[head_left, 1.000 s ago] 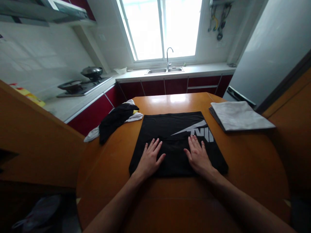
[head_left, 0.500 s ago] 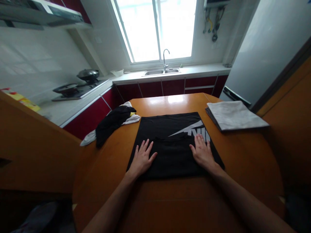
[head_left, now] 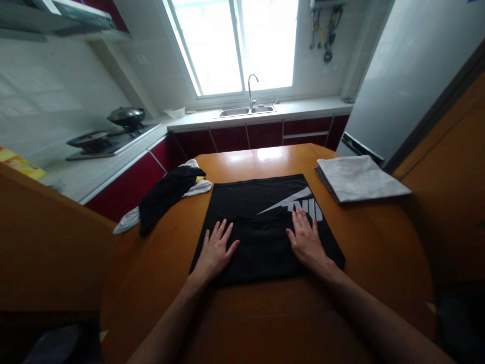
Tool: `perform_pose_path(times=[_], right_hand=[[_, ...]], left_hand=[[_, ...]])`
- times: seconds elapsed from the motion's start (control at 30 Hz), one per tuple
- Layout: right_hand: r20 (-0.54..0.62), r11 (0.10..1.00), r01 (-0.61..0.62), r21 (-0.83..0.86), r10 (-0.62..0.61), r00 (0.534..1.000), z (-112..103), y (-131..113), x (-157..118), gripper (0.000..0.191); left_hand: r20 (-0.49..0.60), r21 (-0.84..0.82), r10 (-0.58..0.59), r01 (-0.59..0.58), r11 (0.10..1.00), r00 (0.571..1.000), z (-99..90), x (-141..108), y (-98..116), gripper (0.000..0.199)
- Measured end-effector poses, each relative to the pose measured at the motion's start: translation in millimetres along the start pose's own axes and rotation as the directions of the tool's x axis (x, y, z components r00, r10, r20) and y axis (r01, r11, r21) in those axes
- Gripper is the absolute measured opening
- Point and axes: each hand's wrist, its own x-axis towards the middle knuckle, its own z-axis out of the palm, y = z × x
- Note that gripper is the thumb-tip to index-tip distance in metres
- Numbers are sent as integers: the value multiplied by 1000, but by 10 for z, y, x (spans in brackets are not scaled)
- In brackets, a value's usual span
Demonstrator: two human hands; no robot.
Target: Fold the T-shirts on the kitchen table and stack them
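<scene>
A black garment (head_left: 261, 247) with a grey printed logo lies folded and flat on the wooden table (head_left: 379, 253). Its near part is folded over, and the edge of that layer runs across the middle. My left hand (head_left: 216, 248) rests palm down on the garment's left side, fingers spread. On the right side, my right hand (head_left: 306, 240) lies flat beside the logo, its fingertips over the lower part of the print. Neither hand grips the cloth.
Crumpled black and white clothes (head_left: 166, 197) lie at the table's left edge. A folded light grey cloth (head_left: 359, 177) sits at the right. Beyond the table are a counter with a sink (head_left: 235, 111), a stove with pans (head_left: 127, 116) and a fridge (head_left: 394, 76).
The whole view has shifted slightly, so the table and room appear a little further left. Both hands remain flat on the black garment.
</scene>
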Motion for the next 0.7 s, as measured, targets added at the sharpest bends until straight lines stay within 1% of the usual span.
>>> perform_pose_path(times=[0.13, 0.2, 0.27, 0.33, 0.37, 0.43, 0.5, 0.53, 0.6, 0.7], right_hand=[[-9, 1000, 0, 1, 0, 1000, -14, 54, 53, 61], [-22, 1000, -5, -3, 5, 1000, -48, 50, 92, 61], [-36, 1000, -17, -7, 16, 999, -119, -17, 102, 60], [-58, 1000, -2, -6, 2, 998, -221, -165, 59, 60], [-71, 1000, 25, 0, -25, 997, -274, -266, 17, 60], [-94, 993, 117, 24, -114, 989, -354, -491, -85, 60], [-101, 987, 147, 61, -140, 985, -366, -689, -177, 60], [-101, 987, 140, 77, -132, 986, -340, -759, -209, 60], [-86, 991, 89, 100, -81, 993, -242, -828, -240, 60], [-6, 994, -18, 109, 19, 1000, -79, -814, -237, 62]], left_hand=[[-7, -4, -8, 8, 1000, 1000, -29, 5, -4, 63], [-46, -7, -5, 5, 1000, 999, -73, 5, 38, 61], [-105, -9, 26, -27, 1000, 994, -127, -6, 138, 60], [-142, -21, 90, -94, 995, 986, -179, -34, 285, 60], [-142, -32, 133, -139, 990, 981, -201, -53, 364, 59], [-124, -58, 212, -220, 974, 970, -237, -97, 501, 58], [-99, -74, 264, -272, 960, 959, -268, -134, 569, 57], [-87, -77, 280, -286, 955, 956, -282, -147, 570, 57], [-64, -78, 299, -304, 949, 952, -308, -162, 513, 56], [-53, -75, 304, -308, 949, 951, -321, -178, 330, 56]])
